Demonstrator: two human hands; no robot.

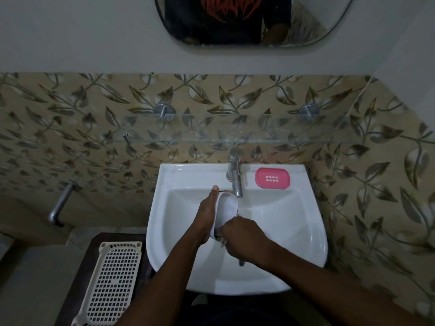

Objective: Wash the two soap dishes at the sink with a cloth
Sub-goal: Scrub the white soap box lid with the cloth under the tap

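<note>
Forearms: both reach in from the bottom edge and meet over the sink (284, 222).
Wall spout (58, 205): metal, sticking out of the tiles at far left.
Basket (113, 283): cream plastic grid tray on a dark stand just left of the sink.
Left hand (207, 215): grips the white soap dish along its left edge, thumb stretched up the rim, other fingers hidden behind it.
White soap dish (227, 208): tilted on edge over the basin, its top end just below the tap's mouth.
Tap (235, 175): chrome, at the middle of the back rim.
Right hand (244, 238): fingers curled round a cloth (222, 242), pressing it to the dish's lower end.
Pink soap dish (272, 177): flat on the back rim, just right of the tap.
</note>
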